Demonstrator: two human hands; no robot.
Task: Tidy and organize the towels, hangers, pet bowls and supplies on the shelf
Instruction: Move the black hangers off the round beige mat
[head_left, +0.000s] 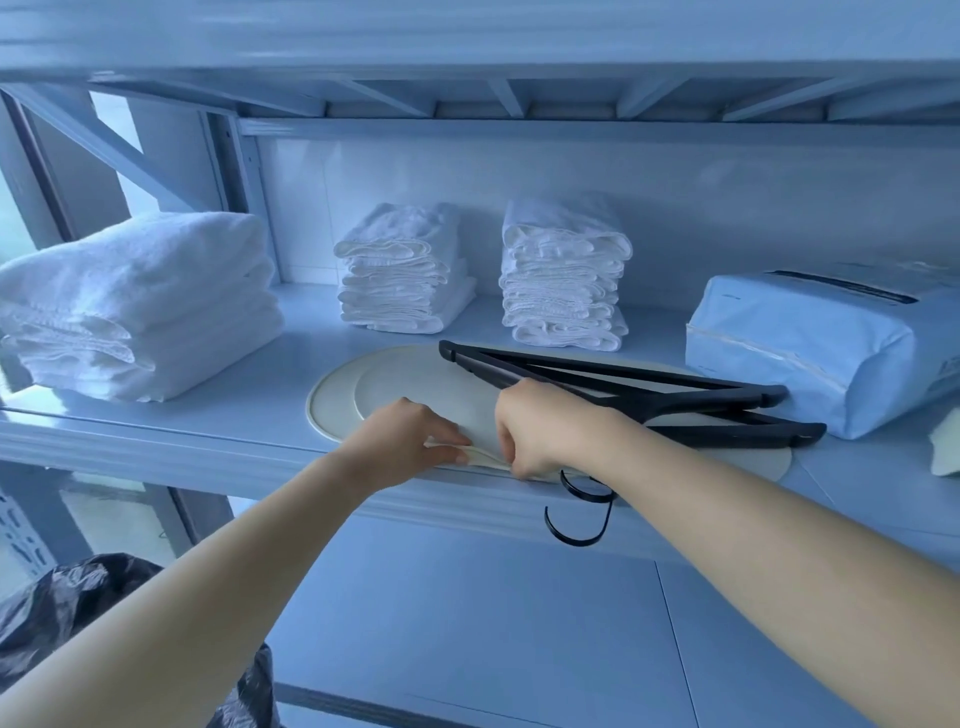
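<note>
Two flat cream round dishes (415, 384) lie stacked on the white shelf (156, 436), near its front edge. My left hand (410, 441) pinches the front rim of the upper dish. Beside it, my right hand (540, 431) grips the same rim, fingers curled over it. Black hangers (675, 400) lie across the dishes to the right, their hooks (582, 519) hanging over the shelf edge under my right wrist. Three stacks of folded white towels stand behind: a big one (140, 306) at the left and two smaller ones (405, 270) (563, 275) at the back.
A pale blue soft package (826, 338) lies at the right of the shelf. A bit of white cloth (945, 441) shows at the far right edge. A black plastic bag (78, 613) sits low at the left. The shelf above hangs close overhead.
</note>
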